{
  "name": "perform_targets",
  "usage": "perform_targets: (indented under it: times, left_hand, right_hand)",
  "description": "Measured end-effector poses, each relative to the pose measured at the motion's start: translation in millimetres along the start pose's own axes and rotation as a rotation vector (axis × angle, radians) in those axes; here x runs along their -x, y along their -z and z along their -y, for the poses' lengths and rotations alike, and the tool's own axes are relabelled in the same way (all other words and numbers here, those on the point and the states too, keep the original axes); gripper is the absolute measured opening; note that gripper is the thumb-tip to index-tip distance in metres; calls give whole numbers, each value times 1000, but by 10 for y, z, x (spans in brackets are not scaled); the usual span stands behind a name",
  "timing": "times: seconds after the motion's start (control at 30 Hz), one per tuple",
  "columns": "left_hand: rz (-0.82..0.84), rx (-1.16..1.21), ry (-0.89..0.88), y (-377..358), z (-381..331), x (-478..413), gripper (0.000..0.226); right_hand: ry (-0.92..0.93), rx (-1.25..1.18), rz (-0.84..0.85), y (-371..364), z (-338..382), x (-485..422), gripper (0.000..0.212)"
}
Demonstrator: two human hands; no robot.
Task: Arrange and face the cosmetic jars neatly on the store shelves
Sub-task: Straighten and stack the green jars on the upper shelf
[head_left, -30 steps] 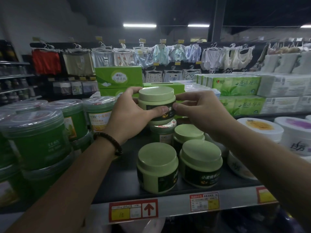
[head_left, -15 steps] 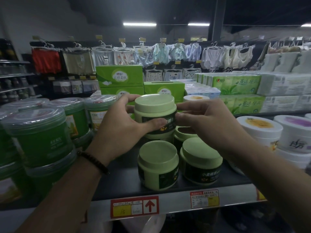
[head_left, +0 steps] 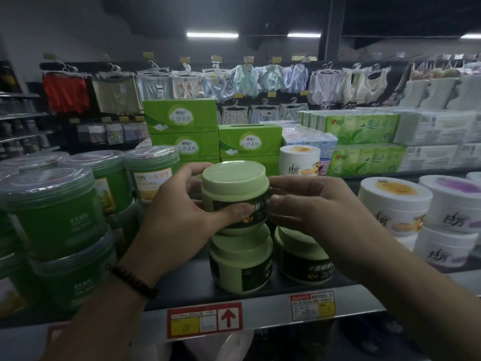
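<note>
A pale green cosmetic jar (head_left: pixel 235 187) with a dark label is gripped between both hands, right on top of another pale green jar (head_left: pixel 240 264) at the shelf's front. My left hand (head_left: pixel 182 212) curls round its left side, thumb across the label. My right hand (head_left: pixel 320 212) curls round its right side. A second front jar (head_left: pixel 304 259) stands to the right, partly under my right hand. The dark shelf (head_left: pixel 187 285) carries them; jars behind are hidden.
Stacked clear-lidded green tubs (head_left: pixel 52 212) crowd the left. White jars (head_left: pixel 395 204) with orange and purple tops stand at the right. Green tissue boxes (head_left: pixel 182 118) and tissue packs (head_left: pixel 364 128) sit behind. Price tags (head_left: pixel 205 320) line the shelf edge.
Both hands have brought the held jar forward and down, from above the rear jars to right above the front left jar. The grip has not changed.
</note>
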State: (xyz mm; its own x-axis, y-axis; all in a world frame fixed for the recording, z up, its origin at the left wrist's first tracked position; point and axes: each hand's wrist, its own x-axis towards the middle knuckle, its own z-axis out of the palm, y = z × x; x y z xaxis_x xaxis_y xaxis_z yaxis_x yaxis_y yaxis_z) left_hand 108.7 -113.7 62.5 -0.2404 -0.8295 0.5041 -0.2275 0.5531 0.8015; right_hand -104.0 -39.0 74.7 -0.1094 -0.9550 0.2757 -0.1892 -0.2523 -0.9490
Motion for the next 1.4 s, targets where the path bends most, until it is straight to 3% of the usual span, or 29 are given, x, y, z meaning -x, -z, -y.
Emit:
perform_targets:
  times: [0.5,0.8,1.23,1.4]
  left_hand:
    - [9,35,9,-11,-1,100,90]
    - [39,29,12,-31,-43,120,81]
    - [79,-14,36,-7,-20,88,84]
    - [120,30,72,19,-17,34,72]
  right_hand:
    - [-51,-111,-88,-89,-39,109,43]
    - [-83,-200,-21,-78,9,151,44]
    - [-77,-141,-22,-44,-32,144,46]
    - [-76,-104,-26,-4,-39,132,41]
